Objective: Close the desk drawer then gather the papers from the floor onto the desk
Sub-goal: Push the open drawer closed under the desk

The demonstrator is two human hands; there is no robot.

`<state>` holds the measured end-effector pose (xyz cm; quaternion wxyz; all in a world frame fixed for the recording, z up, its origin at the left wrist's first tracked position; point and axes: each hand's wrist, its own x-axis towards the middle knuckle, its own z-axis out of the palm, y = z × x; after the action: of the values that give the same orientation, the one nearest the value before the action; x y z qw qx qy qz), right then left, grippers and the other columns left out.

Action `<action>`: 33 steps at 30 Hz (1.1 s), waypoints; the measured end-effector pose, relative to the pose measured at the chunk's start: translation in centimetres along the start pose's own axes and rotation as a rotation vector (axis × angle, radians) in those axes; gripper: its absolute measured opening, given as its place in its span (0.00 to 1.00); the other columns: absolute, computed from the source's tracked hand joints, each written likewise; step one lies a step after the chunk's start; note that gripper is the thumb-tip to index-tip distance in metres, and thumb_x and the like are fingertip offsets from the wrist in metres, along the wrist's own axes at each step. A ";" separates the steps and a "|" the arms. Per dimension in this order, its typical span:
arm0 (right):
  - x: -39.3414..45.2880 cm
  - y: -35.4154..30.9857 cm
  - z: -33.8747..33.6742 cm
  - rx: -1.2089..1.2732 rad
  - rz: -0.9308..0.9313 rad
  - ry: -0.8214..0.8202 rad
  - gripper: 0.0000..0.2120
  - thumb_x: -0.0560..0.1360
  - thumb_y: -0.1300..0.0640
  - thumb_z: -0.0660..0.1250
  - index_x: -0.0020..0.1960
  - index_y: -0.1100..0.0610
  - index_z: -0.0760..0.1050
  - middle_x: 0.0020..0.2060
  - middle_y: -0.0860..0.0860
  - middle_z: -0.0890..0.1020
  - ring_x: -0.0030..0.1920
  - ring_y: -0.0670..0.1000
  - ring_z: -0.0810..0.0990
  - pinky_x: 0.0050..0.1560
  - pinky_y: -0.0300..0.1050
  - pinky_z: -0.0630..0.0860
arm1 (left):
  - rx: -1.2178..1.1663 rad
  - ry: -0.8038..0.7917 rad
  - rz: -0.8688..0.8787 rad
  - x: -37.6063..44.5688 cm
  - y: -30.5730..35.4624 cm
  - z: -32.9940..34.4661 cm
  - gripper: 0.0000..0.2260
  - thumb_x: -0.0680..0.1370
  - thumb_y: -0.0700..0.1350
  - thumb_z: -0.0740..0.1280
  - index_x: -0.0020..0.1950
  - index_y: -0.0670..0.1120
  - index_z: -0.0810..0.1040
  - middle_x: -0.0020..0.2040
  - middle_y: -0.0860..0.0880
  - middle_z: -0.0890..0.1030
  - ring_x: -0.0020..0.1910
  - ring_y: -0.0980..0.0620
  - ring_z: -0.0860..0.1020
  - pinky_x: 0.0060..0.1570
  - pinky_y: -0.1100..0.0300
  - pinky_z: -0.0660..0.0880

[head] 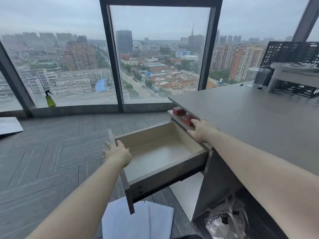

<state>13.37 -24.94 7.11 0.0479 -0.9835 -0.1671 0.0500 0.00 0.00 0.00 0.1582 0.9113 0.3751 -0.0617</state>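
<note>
The grey desk (250, 118) fills the right side, and its drawer (160, 152) stands pulled far out to the left, empty with a beige inside. My left hand (118, 153) rests on the drawer's dark front panel with its fingers spread. My right hand (201, 130) lies flat on the small shelf edge under the desk top, beside the drawer's back corner. White papers (138, 219) lie on the carpet below the drawer front. Another paper (9, 125) lies on the floor at the far left.
Red boxes (183, 115) sit on the shelf under the desk top. A black mesh organiser and a grey stand (291, 73) occupy the desk's far right. A green spray bottle (50, 99) stands on the window sill. A plastic bag (224, 221) lies under the desk.
</note>
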 end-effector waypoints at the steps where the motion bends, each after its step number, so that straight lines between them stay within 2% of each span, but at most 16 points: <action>1: 0.1 -0.1 0.1 -0.009 0.028 0.005 0.32 0.77 0.41 0.56 0.76 0.54 0.56 0.77 0.59 0.59 0.77 0.59 0.57 0.74 0.57 0.58 | -0.027 -0.024 -0.037 0.2 0.0 0.2 0.28 0.81 0.51 0.49 0.78 0.41 0.43 0.77 0.32 0.49 0.75 0.31 0.55 0.72 0.41 0.58; 3: 0.6 -0.1 0.1 -0.003 0.058 0.027 0.34 0.77 0.42 0.57 0.76 0.58 0.55 0.77 0.59 0.60 0.77 0.58 0.58 0.73 0.56 0.59 | -0.135 -0.039 -0.056 0.6 -0.1 0.2 0.26 0.82 0.47 0.49 0.76 0.35 0.50 0.74 0.33 0.63 0.72 0.35 0.65 0.67 0.47 0.65; 5: 1.1 -0.1 -0.2 0.032 0.067 0.039 0.34 0.77 0.44 0.58 0.75 0.62 0.57 0.75 0.58 0.63 0.75 0.58 0.62 0.72 0.54 0.61 | -0.241 -0.012 -0.027 1.3 -0.7 -0.3 0.20 0.81 0.42 0.53 0.69 0.32 0.67 0.67 0.35 0.73 0.67 0.38 0.72 0.61 0.52 0.70; 7: 1.7 -0.1 -0.3 0.063 0.061 0.041 0.32 0.77 0.44 0.58 0.74 0.62 0.59 0.73 0.58 0.67 0.73 0.58 0.66 0.70 0.54 0.64 | -0.291 0.001 0.042 2.2 -1.8 -0.8 0.15 0.77 0.36 0.56 0.58 0.33 0.77 0.61 0.35 0.78 0.61 0.38 0.76 0.57 0.52 0.72; 10: 2.4 0.2 -0.6 0.080 0.047 0.052 0.28 0.77 0.45 0.57 0.72 0.60 0.63 0.70 0.57 0.71 0.70 0.58 0.70 0.67 0.54 0.68 | -0.434 -0.031 0.113 3.2 -2.8 -0.5 0.17 0.72 0.32 0.54 0.51 0.35 0.81 0.52 0.40 0.83 0.53 0.41 0.78 0.52 0.53 0.73; 13: 3.2 0.4 -0.4 0.074 0.031 0.070 0.28 0.77 0.45 0.56 0.73 0.58 0.63 0.71 0.56 0.71 0.71 0.57 0.69 0.68 0.56 0.68 | -0.537 -0.105 0.162 3.4 -2.0 0.1 0.22 0.72 0.28 0.51 0.55 0.38 0.81 0.53 0.45 0.82 0.52 0.48 0.77 0.51 0.59 0.70; 16: 4.1 0.7 -0.3 0.042 0.011 0.059 0.31 0.78 0.44 0.54 0.77 0.59 0.57 0.76 0.55 0.64 0.75 0.56 0.62 0.73 0.55 0.63 | -0.574 -0.157 0.207 4.1 -0.6 0.5 0.26 0.72 0.28 0.50 0.63 0.41 0.77 0.65 0.45 0.79 0.66 0.48 0.75 0.63 0.60 0.68; 18: 4.7 1.2 -0.5 0.033 -0.012 0.030 0.32 0.79 0.44 0.52 0.78 0.59 0.53 0.78 0.54 0.59 0.78 0.54 0.58 0.75 0.54 0.59 | -0.588 -0.181 0.229 4.3 0.5 1.0 0.29 0.72 0.26 0.50 0.69 0.42 0.72 0.69 0.46 0.75 0.71 0.51 0.71 0.66 0.63 0.63; 22: 5.7 2.4 -0.8 0.051 -0.076 -0.006 0.31 0.80 0.45 0.49 0.79 0.57 0.51 0.80 0.51 0.54 0.79 0.50 0.52 0.77 0.50 0.52 | -0.631 -0.191 0.282 5.3 3.2 2.3 0.32 0.71 0.24 0.50 0.71 0.45 0.70 0.70 0.48 0.74 0.73 0.51 0.67 0.74 0.57 0.58; 25: 6.4 2.8 -0.7 0.047 -0.119 -0.017 0.31 0.81 0.44 0.48 0.79 0.56 0.49 0.80 0.50 0.52 0.79 0.48 0.50 0.77 0.47 0.48 | -0.615 -0.157 0.288 6.4 5.5 3.1 0.31 0.72 0.25 0.51 0.70 0.47 0.72 0.71 0.49 0.73 0.74 0.50 0.65 0.74 0.53 0.61; 28: 7.2 3.2 -0.9 0.072 -0.161 -0.020 0.30 0.81 0.44 0.46 0.79 0.56 0.51 0.80 0.50 0.53 0.79 0.48 0.50 0.77 0.45 0.46 | -0.617 -0.138 0.311 6.6 8.0 3.8 0.30 0.74 0.26 0.51 0.70 0.49 0.71 0.73 0.49 0.70 0.74 0.48 0.65 0.68 0.57 0.66; 29: 7.5 3.3 -1.0 0.092 -0.172 -0.022 0.29 0.81 0.44 0.46 0.79 0.56 0.52 0.80 0.50 0.53 0.79 0.48 0.50 0.77 0.45 0.46 | -0.625 -0.145 0.325 6.6 8.8 4.0 0.30 0.74 0.27 0.52 0.70 0.49 0.71 0.74 0.48 0.69 0.71 0.48 0.69 0.62 0.59 0.70; 31: 8.2 3.6 -1.1 0.135 -0.193 -0.022 0.28 0.82 0.45 0.46 0.79 0.56 0.53 0.80 0.50 0.54 0.79 0.47 0.51 0.77 0.44 0.46 | -0.640 -0.170 0.350 6.8 10.4 4.5 0.30 0.74 0.27 0.52 0.71 0.51 0.70 0.74 0.48 0.68 0.53 0.50 0.78 0.41 0.63 0.74; 32: 8.5 3.7 -1.1 0.155 -0.199 -0.021 0.28 0.82 0.45 0.45 0.79 0.56 0.54 0.79 0.49 0.54 0.79 0.47 0.51 0.77 0.44 0.45 | -0.649 -0.181 0.361 7.0 11.2 4.9 0.31 0.74 0.28 0.52 0.71 0.52 0.70 0.74 0.47 0.68 0.43 0.54 0.77 0.35 0.62 0.72; 33: 8.7 3.8 -1.1 0.174 -0.202 -0.021 0.28 0.81 0.45 0.45 0.79 0.55 0.54 0.79 0.48 0.54 0.79 0.46 0.51 0.78 0.44 0.45 | -0.659 -0.186 0.373 7.3 12.0 5.4 0.31 0.74 0.28 0.52 0.72 0.53 0.69 0.75 0.47 0.67 0.36 0.57 0.73 0.33 0.61 0.71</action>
<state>22.94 -25.67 7.06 0.1362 -0.9531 -0.2610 0.0697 13.66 -5.02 -3.84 0.4844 0.8546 0.1867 0.0094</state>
